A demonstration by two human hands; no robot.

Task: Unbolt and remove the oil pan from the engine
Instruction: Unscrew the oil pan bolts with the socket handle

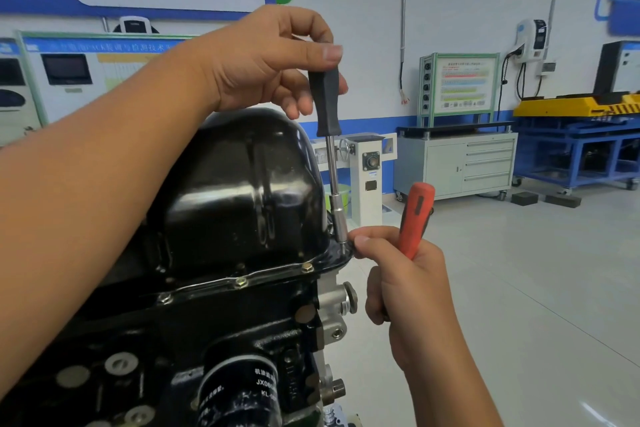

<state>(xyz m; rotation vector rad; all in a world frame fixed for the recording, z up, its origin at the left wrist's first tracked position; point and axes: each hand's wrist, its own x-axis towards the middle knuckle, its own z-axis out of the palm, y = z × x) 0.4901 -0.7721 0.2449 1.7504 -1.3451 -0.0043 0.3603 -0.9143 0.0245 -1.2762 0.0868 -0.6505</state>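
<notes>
The oil filter [242,392] below the oil pan [239,191] read "JX08"; the left hand [263,62] pinched the nut driver [327,121], the right hand [401,274] gripped an orange-handled tool [415,218].

The oil pan [242,191] is sitting on top of the upturned engine [207,340] — glossy black, domed, catching the light across its stamped faces. Its flat rim is running along the engine's edge, with bolts [240,282] showing in it. A nut driver [329,149] with a black handle and a steel shaft is standing nearly upright, its socket sitting down on the pan's right corner. A red-handled tool [415,218] is leaning just beside that corner — its tip is hidden.
</notes>
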